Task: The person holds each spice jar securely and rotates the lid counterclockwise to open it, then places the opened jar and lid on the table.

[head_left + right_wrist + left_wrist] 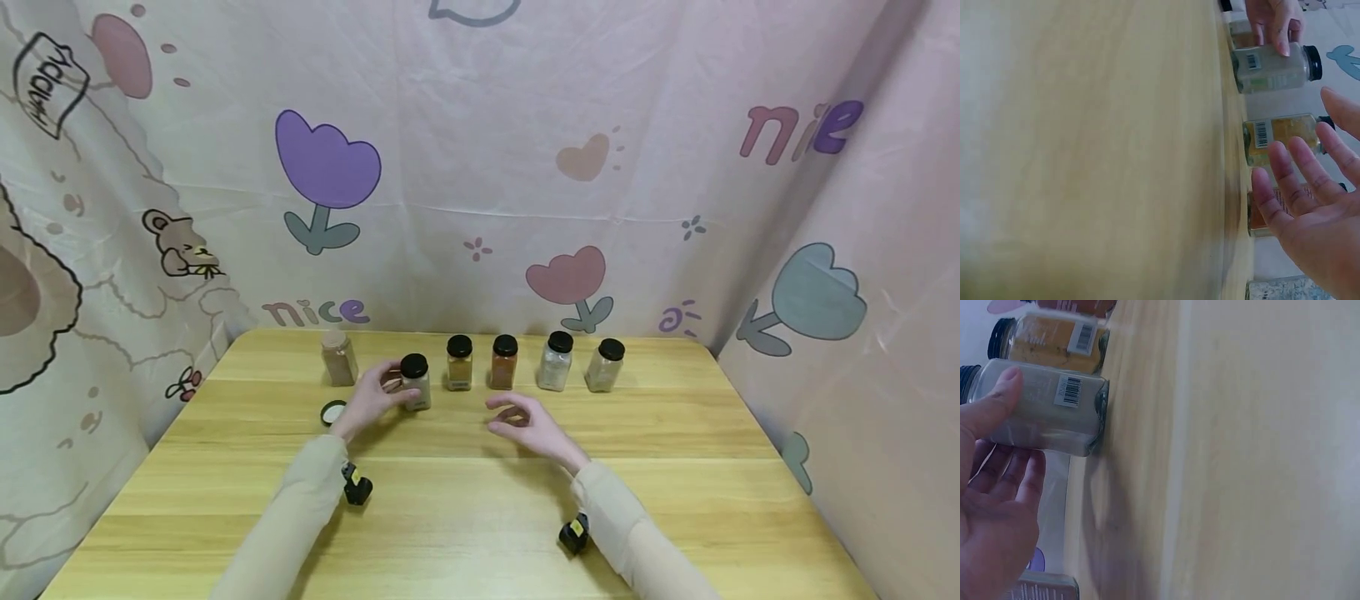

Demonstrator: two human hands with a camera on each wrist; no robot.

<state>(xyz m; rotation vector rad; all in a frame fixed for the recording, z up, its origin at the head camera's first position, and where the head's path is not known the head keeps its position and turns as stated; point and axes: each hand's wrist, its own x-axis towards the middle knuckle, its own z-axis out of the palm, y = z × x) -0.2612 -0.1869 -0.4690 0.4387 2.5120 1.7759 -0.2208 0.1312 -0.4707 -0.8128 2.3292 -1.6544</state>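
Observation:
My left hand [372, 398] holds a glass spice jar [416, 393] with a black lid and pale greyish contents, thumb on its near side and fingers round the other side. In the left wrist view the jar's barcode label [1069, 391] shows beside the thumb. The jar stands upright in the head view. My right hand [531, 423] hovers with loosely bent fingers in front of a jar of orange-red spice [504, 367], holding nothing. Between the hands and farther back stands a jar of yellow spice [460, 367].
At the left stands a jar of brownish powder [341, 364] without a black lid. A black lid [333, 412] lies white side up near the left wrist. Two jars with pale contents, one taller [555, 367] and one shorter [603, 371], stand at the right. A patterned curtain [450, 267] hangs behind.

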